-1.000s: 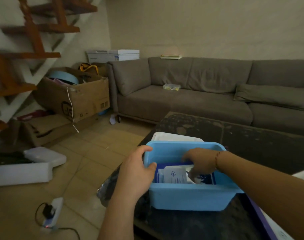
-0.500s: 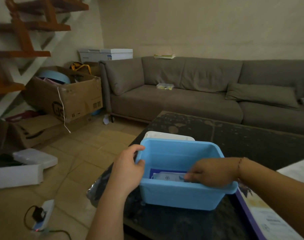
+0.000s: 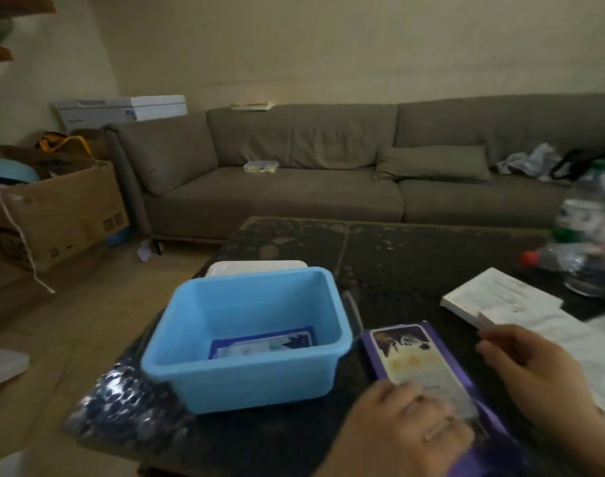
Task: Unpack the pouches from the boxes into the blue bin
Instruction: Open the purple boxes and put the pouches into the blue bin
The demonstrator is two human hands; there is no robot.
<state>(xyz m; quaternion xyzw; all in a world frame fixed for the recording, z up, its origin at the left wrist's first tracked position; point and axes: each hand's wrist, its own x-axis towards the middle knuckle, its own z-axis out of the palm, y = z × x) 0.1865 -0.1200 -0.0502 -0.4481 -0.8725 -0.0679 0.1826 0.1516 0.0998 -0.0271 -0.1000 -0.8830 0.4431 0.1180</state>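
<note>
The blue bin (image 3: 252,383) stands on the dark table near its left front edge. Flat pouches (image 3: 263,344), white and dark blue, lie on its bottom. Just right of the bin a purple box (image 3: 414,352) lies flat with its pale printed face up. My left hand (image 3: 414,432) lies over the box's near end, fingers curled on it. My right hand (image 3: 535,370) hovers at the box's right edge with the fingers apart and nothing in it. A white box (image 3: 500,297) lies farther right, next to loose papers.
A white lid (image 3: 256,266) lies behind the bin and a shiny dark bag (image 3: 122,401) pokes out under its left side. Plastic bottles (image 3: 576,256) crowd the table's right end. A grey sofa (image 3: 294,197) stands behind, a cardboard box (image 3: 53,215) on the floor at left.
Both hands have left the bin and moved right to the purple box. My view has swung right, so the bin now sits left of centre.
</note>
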